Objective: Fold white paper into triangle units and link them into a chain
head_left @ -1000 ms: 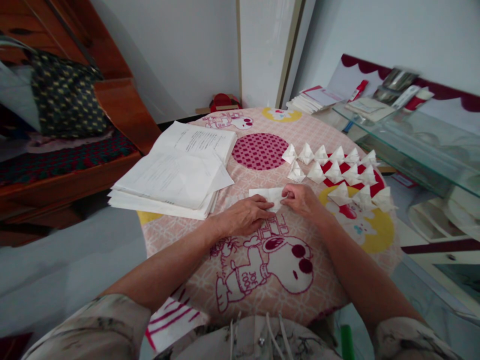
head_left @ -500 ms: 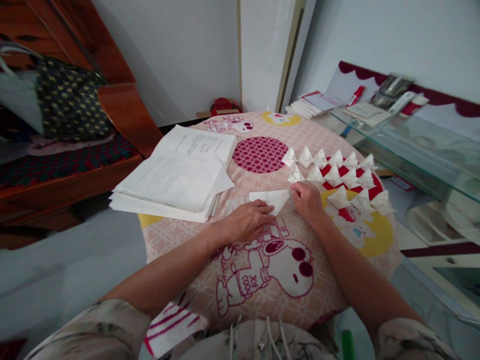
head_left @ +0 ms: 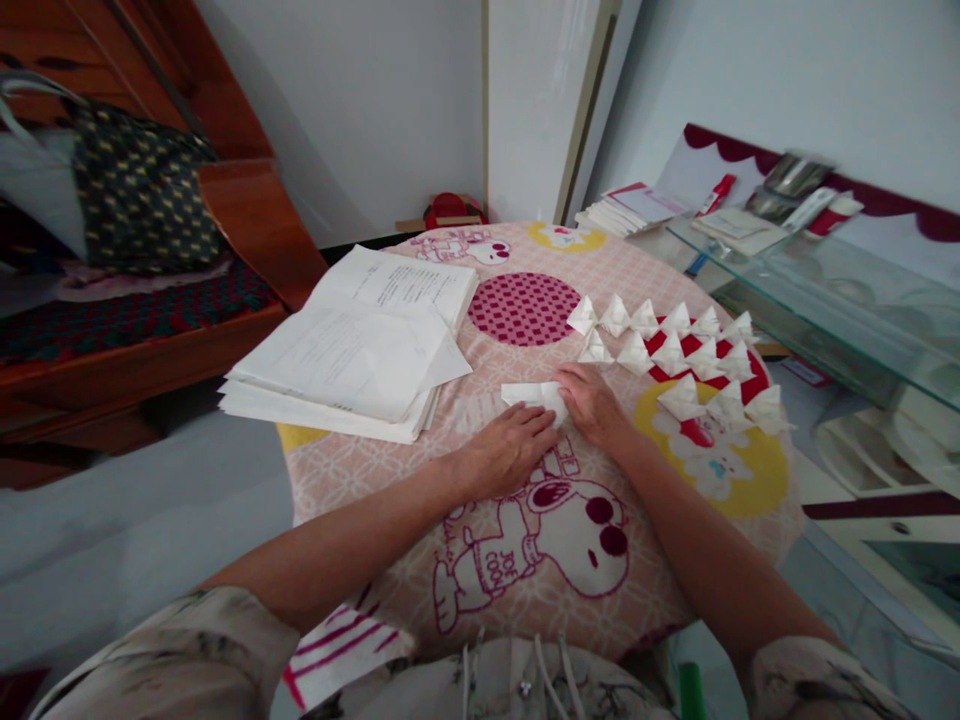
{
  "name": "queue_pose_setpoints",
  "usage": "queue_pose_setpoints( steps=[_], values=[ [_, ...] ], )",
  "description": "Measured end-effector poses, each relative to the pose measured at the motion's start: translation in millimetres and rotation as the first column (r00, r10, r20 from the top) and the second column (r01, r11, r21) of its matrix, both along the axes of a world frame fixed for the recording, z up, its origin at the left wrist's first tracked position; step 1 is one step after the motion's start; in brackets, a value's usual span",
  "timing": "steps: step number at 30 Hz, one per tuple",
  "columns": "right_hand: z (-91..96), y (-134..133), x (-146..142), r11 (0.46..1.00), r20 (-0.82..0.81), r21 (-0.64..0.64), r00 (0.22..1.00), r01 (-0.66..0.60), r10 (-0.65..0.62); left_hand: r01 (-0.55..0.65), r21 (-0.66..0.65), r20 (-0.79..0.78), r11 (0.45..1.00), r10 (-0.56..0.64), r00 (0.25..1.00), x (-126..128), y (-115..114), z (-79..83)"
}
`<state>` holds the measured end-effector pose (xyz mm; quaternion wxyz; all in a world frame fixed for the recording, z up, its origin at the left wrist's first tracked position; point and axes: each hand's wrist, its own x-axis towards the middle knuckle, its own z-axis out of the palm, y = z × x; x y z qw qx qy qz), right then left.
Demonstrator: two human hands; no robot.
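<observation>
A small white sheet of folded paper (head_left: 523, 393) lies on the patterned tablecloth between my hands. My left hand (head_left: 508, 450) rests flat over its near edge, fingers stretched out and fingertips touching the paper. At the paper's right end, my right hand (head_left: 592, 405) has its fingers curled together on a folded part; the thumb and part of the paper are hidden. Just beyond and to the right stand several folded paper pieces (head_left: 670, 353) with pointed tips, set in rows. To the left is a thick stack of printed sheets (head_left: 352, 340), with a loose sheet on top.
The round table's cloth (head_left: 660, 630) carries cartoon dog prints. A glass shelf (head_left: 810, 270) borders the table at the right, holding a red marker (head_left: 718, 194) and a metal container (head_left: 795, 175). A wooden bench (head_left: 255, 220) with a dark patterned bag (head_left: 150, 195) stands at the left.
My right hand has moved left over the paper, whose right part is now folded in, so the visible piece is shorter. My left hand has stayed near the same place on it.
</observation>
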<state>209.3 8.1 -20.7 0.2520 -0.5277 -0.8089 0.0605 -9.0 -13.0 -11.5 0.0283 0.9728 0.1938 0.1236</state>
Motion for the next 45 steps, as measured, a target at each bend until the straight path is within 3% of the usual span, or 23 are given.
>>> queue_pose_setpoints(
  steps=[17,38,45],
  values=[
    [-6.6,4,1,0.991,0.021,0.131,1.000,-0.011,0.008,-0.035,-0.075,-0.025,0.997,0.034,0.999,1,-2,4.4],
    [-2.4,4,-1,0.990,-0.020,0.135,0.999,-0.044,0.047,-0.036,-0.080,-0.024,0.996,0.034,0.999,1,-2,2.1],
    [1.7,4,4,0.995,-0.087,0.101,0.996,0.000,0.009,-0.036,-0.080,-0.019,0.996,0.035,0.999,0,-2,0.9]
  ],
)
